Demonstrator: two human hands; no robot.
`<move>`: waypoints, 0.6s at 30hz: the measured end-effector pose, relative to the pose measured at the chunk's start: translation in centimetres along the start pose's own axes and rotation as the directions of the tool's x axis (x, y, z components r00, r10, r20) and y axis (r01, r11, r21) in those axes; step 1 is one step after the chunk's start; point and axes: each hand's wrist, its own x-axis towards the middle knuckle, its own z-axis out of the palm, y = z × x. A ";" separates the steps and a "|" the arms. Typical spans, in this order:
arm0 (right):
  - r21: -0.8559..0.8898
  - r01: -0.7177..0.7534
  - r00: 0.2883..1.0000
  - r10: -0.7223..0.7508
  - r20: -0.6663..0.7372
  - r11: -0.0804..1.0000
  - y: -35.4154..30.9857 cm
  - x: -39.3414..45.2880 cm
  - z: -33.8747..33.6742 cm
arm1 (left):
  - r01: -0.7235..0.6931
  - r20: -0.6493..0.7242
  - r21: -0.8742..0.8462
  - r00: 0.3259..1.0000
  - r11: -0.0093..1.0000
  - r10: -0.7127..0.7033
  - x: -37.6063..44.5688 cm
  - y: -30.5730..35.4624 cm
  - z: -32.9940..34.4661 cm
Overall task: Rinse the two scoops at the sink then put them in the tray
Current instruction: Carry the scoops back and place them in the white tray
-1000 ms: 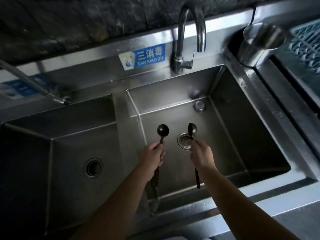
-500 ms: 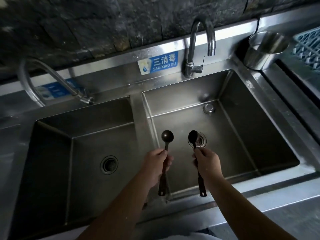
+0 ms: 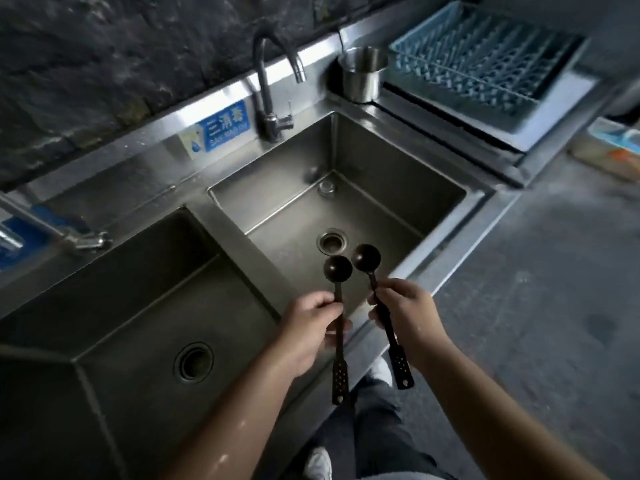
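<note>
Two dark long-handled scoops are held bowl-up over the front edge of the right sink basin (image 3: 381, 161). My left hand (image 3: 308, 327) grips the handle of the left scoop (image 3: 338, 268). My right hand (image 3: 405, 313) grips the handle of the right scoop (image 3: 366, 257). The two bowls nearly touch, just in front of the drain (image 3: 331, 241). The faucet (image 3: 273, 81) stands at the back of this basin, with no water visible from its spout. A blue ridged tray (image 3: 485, 60) sits on the counter at the far right.
A second basin (image 3: 138, 306) lies to the left with its own tap (image 3: 69, 237). A steel cup (image 3: 362, 74) stands between the faucet and the tray. The floor (image 3: 554, 306) and my legs show at the lower right. A box (image 3: 613, 147) lies on the floor.
The view has swung right and down, so the tray and floor now show. Both scoops have come back toward the basin's front edge, and their bowls have drawn closer together.
</note>
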 end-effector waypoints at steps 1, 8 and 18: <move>0.034 0.000 0.999 0.001 -0.034 0.999 0.4 -1.9 -0.6 | -0.006 0.044 0.034 0.999 0.999 0.004 -1.3 -0.4 0.4; 0.151 0.085 0.956 -0.037 -0.292 0.985 3.3 -12.9 -6.9 | -0.099 0.324 0.238 0.946 0.966 0.017 -8.3 -3.4 5.3; 0.204 0.210 0.786 -0.041 -0.617 0.956 9.5 -29.5 -20.8 | -0.238 0.625 0.507 0.764 0.829 -0.163 -18.0 -11.9 19.8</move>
